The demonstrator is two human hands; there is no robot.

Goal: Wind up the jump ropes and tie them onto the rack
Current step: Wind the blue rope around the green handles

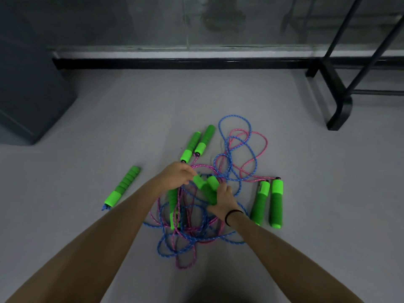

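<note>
A tangle of blue and pink jump ropes (229, 154) lies on the grey floor, with green foam handles scattered around it. My left hand (177, 173) grips a green handle (197, 181) at the top of the pile. Beside it, my right hand (225, 199) holds another green handle (211, 191); the two handles touch. One more handle (173, 206) lies under my left forearm among the cords. The black metal rack (341, 101) stands at the far right.
Two handles (197, 142) lie side by side beyond my hands, two more (269, 202) to the right, and a single handle (122, 186) off to the left. A dark block (28, 84) sits at the far left. A wall with a black baseboard (175, 63) runs across the back.
</note>
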